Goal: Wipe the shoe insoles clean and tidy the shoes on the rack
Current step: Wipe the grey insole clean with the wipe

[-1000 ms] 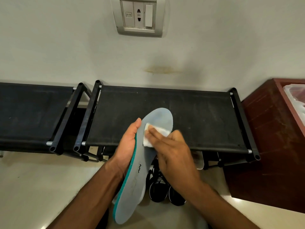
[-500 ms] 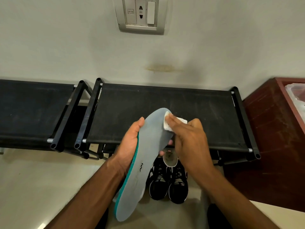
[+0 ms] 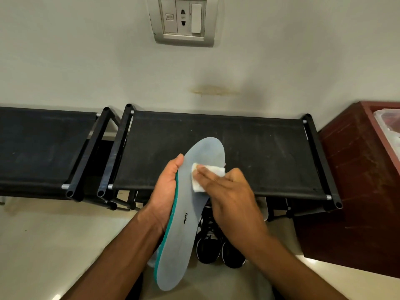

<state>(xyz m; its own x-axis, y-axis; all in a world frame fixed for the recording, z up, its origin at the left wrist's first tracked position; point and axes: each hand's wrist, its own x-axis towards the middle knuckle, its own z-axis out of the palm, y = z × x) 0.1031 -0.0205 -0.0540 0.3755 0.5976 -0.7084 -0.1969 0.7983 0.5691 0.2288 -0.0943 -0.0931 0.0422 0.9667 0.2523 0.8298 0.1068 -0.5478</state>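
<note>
A person is standing over a low black shoe rack (image 3: 216, 148) set against a pale wall (image 3: 86, 61), seen from a head camera looking down at both hands.

The left hand (image 3: 166, 191) is gripping a long grey insole (image 3: 184, 224) with a teal edge along its left side, thumb up against the rim and fingers hidden behind it. The insole is being held tilted in the air, its toe end pointing far over the rack's fabric top and its heel end near the viewer. The right hand (image 3: 229, 195) is pressing a small folded white wipe (image 3: 205, 176) against the insole's upper surface with straight, flat fingers.

Below the hands, on the pale floor (image 3: 43, 245) just in front of the rack, a pair of black shoes (image 3: 220, 247) with white trim is sitting side by side, partly hidden by the insole and right wrist. Something pale is showing under the rack's top shelf to the right, too hidden to identify.

A second black rack (image 3: 39, 148) is standing just left of the first, their frames almost touching. At far right a dark red wooden box (image 3: 357, 180) is sitting close to the rack's right end, holding something wrapped in clear plastic (image 3: 389, 124); the contents are unclear. A switch and socket plate (image 3: 183, 20) is mounted on the wall above. Open floor is lying to the near left.
</note>
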